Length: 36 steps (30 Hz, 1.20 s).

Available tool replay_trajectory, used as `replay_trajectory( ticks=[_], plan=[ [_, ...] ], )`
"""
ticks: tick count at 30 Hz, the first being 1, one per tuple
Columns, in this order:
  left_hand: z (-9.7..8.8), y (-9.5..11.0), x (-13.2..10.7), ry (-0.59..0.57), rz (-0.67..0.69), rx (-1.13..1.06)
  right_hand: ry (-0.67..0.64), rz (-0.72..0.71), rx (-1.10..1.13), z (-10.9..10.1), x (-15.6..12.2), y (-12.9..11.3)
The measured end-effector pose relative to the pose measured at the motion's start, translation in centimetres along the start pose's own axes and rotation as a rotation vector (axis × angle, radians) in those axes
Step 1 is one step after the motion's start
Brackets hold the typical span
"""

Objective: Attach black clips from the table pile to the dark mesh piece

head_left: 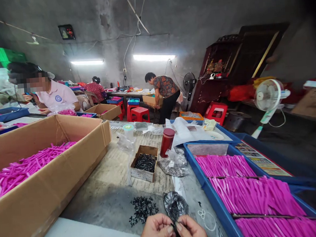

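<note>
My left hand (158,232) and my right hand (192,231) meet at the bottom of the view. Thumbs and fingertips of both pinch the near, gathered end of a black plastic bag (175,204), whose bunched body lies just beyond them. What is inside the bag cannot be seen. Left of the bag, close to my left hand, lies a loose pile of small black parts (143,209). A white looped cord (208,218) lies to the right of my right hand.
A large cardboard box (55,177) with magenta strips stands left. At the right, a blue tray (203,173) holds rows of magenta strips. Ahead are a small box (143,175) of black pieces, a dark red canister (167,141) and a clear bag (175,164). Several people work beyond.
</note>
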State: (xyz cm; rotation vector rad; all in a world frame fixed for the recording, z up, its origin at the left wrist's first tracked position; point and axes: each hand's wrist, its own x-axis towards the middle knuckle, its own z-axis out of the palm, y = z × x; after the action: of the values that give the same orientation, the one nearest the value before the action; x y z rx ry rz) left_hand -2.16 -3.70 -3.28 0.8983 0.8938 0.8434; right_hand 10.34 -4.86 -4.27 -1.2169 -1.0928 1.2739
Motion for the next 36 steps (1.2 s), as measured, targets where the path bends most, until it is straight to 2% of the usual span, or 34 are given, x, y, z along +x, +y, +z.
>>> replay_trajectory(
  ticks=[4, 10, 19, 36],
  plan=[
    [0.7, 1.4, -0.9, 0.055, 0.020, 0.002, -0.038, 0.031, -0.012, 0.1, -0.6, -1.9],
    [0.8, 2.4, -1.5, 0.063, 0.040, -0.008, 0.014, 0.045, -0.008, 0.5, -1.1, -3.7],
    [0.9, 2.5, -1.4, 0.057, 0.041, 0.020, -0.011, 0.043, -0.030, 0.8, -1.3, -3.8],
    [0.9, 2.4, -1.5, 0.063, 0.038, 0.027, 0.020, 0.059, 0.005, 1.0, -1.3, -4.0]
  ],
)
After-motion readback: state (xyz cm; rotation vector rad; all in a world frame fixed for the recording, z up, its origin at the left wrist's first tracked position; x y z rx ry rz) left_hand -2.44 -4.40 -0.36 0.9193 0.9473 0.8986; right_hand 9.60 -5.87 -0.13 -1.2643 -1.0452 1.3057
